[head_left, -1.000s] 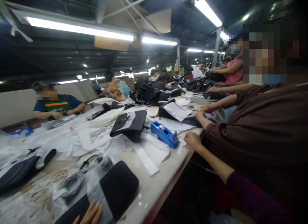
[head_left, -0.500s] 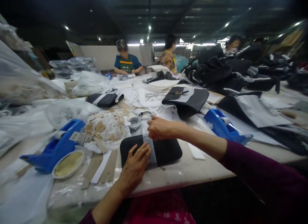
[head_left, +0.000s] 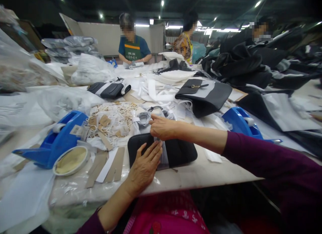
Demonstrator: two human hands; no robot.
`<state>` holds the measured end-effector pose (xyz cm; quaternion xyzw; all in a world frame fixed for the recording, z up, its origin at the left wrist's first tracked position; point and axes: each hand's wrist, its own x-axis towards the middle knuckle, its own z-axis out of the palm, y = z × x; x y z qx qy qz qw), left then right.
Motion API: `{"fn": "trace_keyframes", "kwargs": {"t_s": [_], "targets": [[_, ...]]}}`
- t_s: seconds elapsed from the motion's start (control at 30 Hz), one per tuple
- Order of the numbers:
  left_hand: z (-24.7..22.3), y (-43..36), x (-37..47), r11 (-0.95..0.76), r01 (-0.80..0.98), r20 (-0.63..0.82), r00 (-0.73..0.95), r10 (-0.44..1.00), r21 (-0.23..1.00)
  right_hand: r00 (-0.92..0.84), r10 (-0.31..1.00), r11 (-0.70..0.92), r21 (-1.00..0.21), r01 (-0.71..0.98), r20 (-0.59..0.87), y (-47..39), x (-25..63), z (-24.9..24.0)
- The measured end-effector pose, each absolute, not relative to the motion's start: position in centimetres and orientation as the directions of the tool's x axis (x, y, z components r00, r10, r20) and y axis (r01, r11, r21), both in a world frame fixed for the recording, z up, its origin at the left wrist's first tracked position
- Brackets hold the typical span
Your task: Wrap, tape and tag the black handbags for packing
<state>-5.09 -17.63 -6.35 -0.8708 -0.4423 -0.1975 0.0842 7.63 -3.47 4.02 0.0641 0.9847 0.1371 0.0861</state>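
Note:
A flat black pouch (head_left: 182, 152) lies near the table's front edge, with a translucent whitish strip (head_left: 164, 157) across its middle. My left hand (head_left: 146, 160) rests flat on the pouch, its fingers stretched out along the strip. Over the pouch's far edge, my right hand (head_left: 163, 127) is closed, with the index finger poking out to the left. The strip runs up beneath this hand, and whatever its fingers pinch is hidden. Just beyond lies a coiled grey cord (head_left: 144, 119) with a white band on it.
Blue tape dispensers (head_left: 54, 140) (head_left: 243, 123) stand left and right. A round tub (head_left: 70, 161), card strips (head_left: 117, 165) and stringed tags (head_left: 110, 118) lie at left. A black buckled bag (head_left: 211, 96) sits behind. Co-workers (head_left: 133, 46) are across the table.
The view has tilted downward. My right hand has shifted slightly left over the pouch's far edge, and its index finger now sticks out more. My left hand stays flat on the pouch.

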Motion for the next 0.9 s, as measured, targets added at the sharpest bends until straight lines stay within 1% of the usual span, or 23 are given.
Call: {"fn": "trace_keyframes", "kwargs": {"t_s": [0.17,0.3,0.37,0.47,0.57,0.63,0.67,0.7,0.73,0.77,0.83,0.87,0.9], "targets": [[-6.2,-17.6,-5.0,-0.578,0.816,0.386,0.529,0.756,0.014,-0.981,0.167,0.936,0.329,0.125,-0.1,-3.9,7.4,3.3],[-6.3,-17.6,-4.9,-0.58,0.814,0.379,0.534,0.756,0.011,-0.973,0.221,0.904,0.386,0.183,-0.058,-3.9,7.2,3.3],[-6.2,-17.6,-4.8,-0.583,0.813,0.388,0.534,0.752,0.011,-0.973,0.22,0.902,0.394,0.174,-0.074,-3.1,7.0,3.5],[-6.0,-17.6,-4.7,-0.586,0.81,0.403,0.537,0.741,-0.001,-0.957,0.247,0.924,0.337,0.184,-0.154,-0.9,6.9,3.6],[-5.7,-17.6,-4.5,-0.584,0.811,0.411,0.543,0.733,-0.03,-0.909,0.364,0.922,0.219,0.32,-0.204,1.2,6.9,4.0],[-5.7,-17.7,-4.4,-0.58,0.812,0.418,0.547,0.725,-0.056,-0.888,0.423,0.901,0.188,0.391,-0.178,1.8,7.1,4.6],[-5.7,-17.7,-4.5,-0.579,0.812,0.421,0.55,0.721,-0.07,-0.883,0.454,0.883,0.194,0.428,-0.117,1.8,7.4,5.0],[-5.9,-17.6,-4.5,-0.579,0.811,0.422,0.556,0.716,-0.086,-0.872,0.489,0.857,0.196,0.477,-0.013,1.5,7.9,5.5],[-6.0,-17.5,-4.7,-0.581,0.807,0.424,0.565,0.708,-0.104,-0.844,0.522,0.825,0.175,0.537,0.124,1.0,8.8,6.0],[-6.2,-17.4,-4.8,-0.586,0.801,0.428,0.576,0.697,-0.124,-0.781,0.557,0.788,0.115,0.604,0.282,0.3,9.9,6.3],[-6.5,-17.1,-5.2,-0.6,0.785,0.442,0.599,0.668,-0.156,-0.553,0.612,0.711,-0.089,0.697,0.566,-1.6,13.4,6.8],[-6.7,-16.9,-5.3,-0.612,0.775,0.456,0.608,0.65,-0.161,-0.418,0.63,0.675,-0.194,0.712,0.654,-2.6,15.8,6.8],[-6.9,-16.7,-5.4,-0.623,0.767,0.474,0.61,0.635,-0.152,-0.291,0.644,0.632,-0.278,0.723,0.708,-3.6,18.6,6.6]]}}
